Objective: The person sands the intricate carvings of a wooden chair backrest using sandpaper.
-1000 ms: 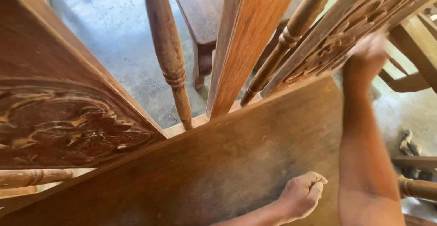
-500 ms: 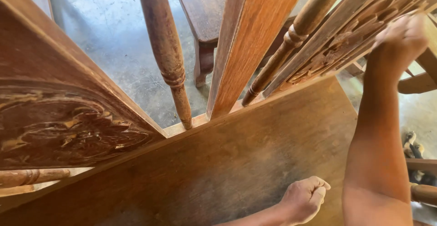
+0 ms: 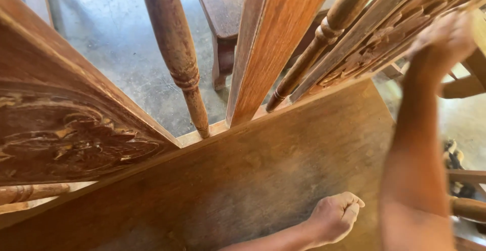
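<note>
I look down at a brown wooden bench seat (image 3: 243,180) with an openwork back. My left hand (image 3: 335,215) rests on the seat as a closed fist, with nothing visible in it. My right arm reaches up at the right, and my right hand (image 3: 444,36) is pressed on the carved wooden panel (image 3: 385,38) at the top right. That hand is blurred, so I cannot see whether anything is in it. A flat slat (image 3: 268,48) and two turned spindles (image 3: 177,53) (image 3: 324,33) stand between the carved panels.
Another carved panel (image 3: 66,134) fills the left side. Through the back I see a grey concrete floor (image 3: 116,33) and a dark wooden bench (image 3: 223,8). More wooden furniture parts (image 3: 466,208) stand at the right edge.
My right hand has moved up and to the right along the carved panel and is blurred with motion. The left fist has stayed on the seat.
</note>
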